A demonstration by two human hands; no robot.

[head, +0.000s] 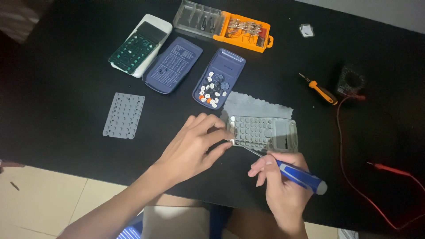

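Observation:
A grey calculator front frame with rows of key holes lies on a grey cloth. My left hand pinches a small light key at the frame's left edge. My right hand grips a blue-handled tool whose thin metal tip points at the frame's lower edge. Behind the cloth, a blue calculator shell holds several loose keys.
On the black table: a grey rubber keypad mat, a white shell with a green circuit board, a blue cover, an orange bit case, an orange screwdriver, a multimeter with red probe leads.

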